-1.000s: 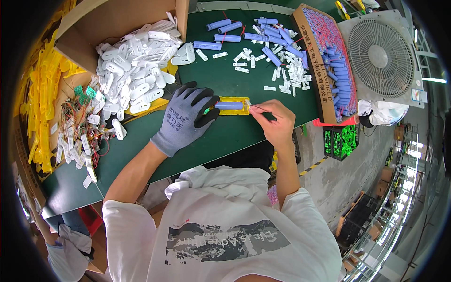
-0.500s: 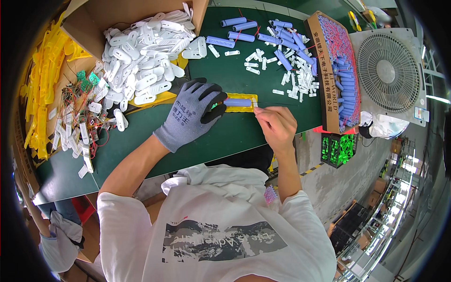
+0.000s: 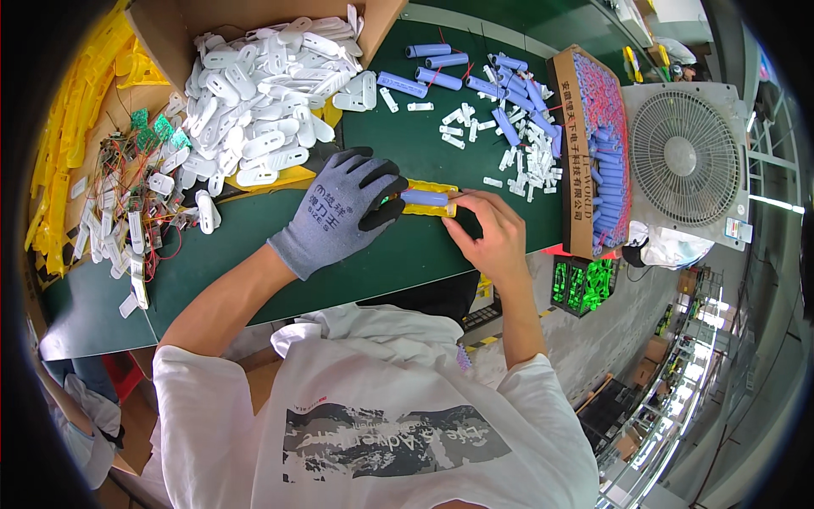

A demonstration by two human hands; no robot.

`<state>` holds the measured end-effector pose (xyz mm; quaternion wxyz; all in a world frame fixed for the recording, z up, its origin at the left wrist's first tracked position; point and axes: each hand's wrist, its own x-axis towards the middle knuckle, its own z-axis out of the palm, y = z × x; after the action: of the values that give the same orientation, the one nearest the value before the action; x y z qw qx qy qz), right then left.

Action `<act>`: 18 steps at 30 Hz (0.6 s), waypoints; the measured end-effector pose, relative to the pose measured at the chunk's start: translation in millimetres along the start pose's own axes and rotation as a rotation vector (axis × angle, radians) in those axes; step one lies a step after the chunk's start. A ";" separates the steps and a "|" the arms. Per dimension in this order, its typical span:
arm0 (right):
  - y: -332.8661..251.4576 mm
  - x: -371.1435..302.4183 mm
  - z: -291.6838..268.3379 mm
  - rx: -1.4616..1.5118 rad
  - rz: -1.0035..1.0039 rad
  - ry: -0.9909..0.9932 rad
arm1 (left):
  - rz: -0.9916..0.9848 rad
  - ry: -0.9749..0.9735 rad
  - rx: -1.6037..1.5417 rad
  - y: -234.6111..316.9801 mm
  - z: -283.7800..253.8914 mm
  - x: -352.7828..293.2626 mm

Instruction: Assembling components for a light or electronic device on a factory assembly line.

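Observation:
My left hand (image 3: 343, 212), in a grey glove with black fingertips, is closed around the left end of a yellow plastic holder (image 3: 434, 211). A purple cylindrical battery cell (image 3: 426, 197) lies lengthwise inside that holder. Its left end disappears under the glove, where a bit of green shows. At the opposite end my bare right hand (image 3: 496, 242) grips the holder, with the thumb on the near edge and the fingers at the far side. Whether those fingers also press on the cell is hard to see.
White plastic shells (image 3: 254, 102) spill from a cardboard box at the left, beside wired circuit boards (image 3: 127, 199) and yellow holders (image 3: 72, 110). Loose purple cells (image 3: 403, 83) and small white parts (image 3: 534, 161) lie ahead. At the right stand a carton of cells (image 3: 578, 161) and a fan (image 3: 678, 157).
My right hand has gone from a fingertip pinch at the holder's right end to a wider grip around it. The left hand keeps its hold. The whole view has shifted slightly.

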<state>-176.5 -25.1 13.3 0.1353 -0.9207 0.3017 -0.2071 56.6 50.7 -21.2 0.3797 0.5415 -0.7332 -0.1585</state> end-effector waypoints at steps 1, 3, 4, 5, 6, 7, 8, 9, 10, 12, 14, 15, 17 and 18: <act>6.2 -2.5 4.8 0.038 -0.020 0.032 | 0.013 0.010 0.004 0.5 0.2 0.9; 14.9 -10.4 12.0 0.085 -0.018 0.069 | 0.032 0.017 0.002 2.3 0.8 2.2; 14.4 -13.0 16.8 0.151 0.053 0.117 | 0.051 0.011 -0.004 1.0 3.4 4.2; 13.0 -12.9 17.7 0.178 0.078 0.146 | 0.075 0.028 -0.015 0.3 6.0 5.1; 9.8 -9.8 16.6 0.207 0.103 0.178 | 0.093 0.047 0.000 1.0 5.4 4.4; 12.0 -9.3 14.7 0.199 0.065 0.139 | 0.079 0.033 -0.004 1.5 6.1 3.6; 16.7 -10.7 13.4 0.186 0.030 0.102 | 0.069 0.018 -0.009 2.7 5.5 3.5; 17.6 -13.7 15.6 0.209 0.041 0.071 | 0.062 -0.022 -0.036 4.6 0.0 1.9; 17.3 -16.0 13.9 0.184 0.017 0.062 | 0.106 -0.010 -0.033 6.3 -1.6 2.1; 12.8 -24.6 11.7 0.201 0.015 0.027 | 0.106 0.042 -0.141 7.4 -4.1 -0.9; 10.9 -40.2 8.9 0.236 0.007 0.074 | 0.110 0.089 -0.165 13.7 -14.6 1.5; 8.2 -52.5 8.2 0.256 0.098 0.087 | 0.066 0.138 -0.189 15.9 -18.1 -0.1; 7.7 -75.0 4.6 0.279 0.182 0.164 | 0.039 0.152 -0.171 10.8 -13.5 -6.0; 8.1 -85.4 2.3 0.315 0.266 0.228 | -0.006 0.166 -0.150 9.6 -10.6 -5.9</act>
<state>-242.1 21.0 -17.4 0.2685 -0.8111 0.3974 -0.3347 58.5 61.5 -10.3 0.4781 0.5249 -0.6837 -0.1688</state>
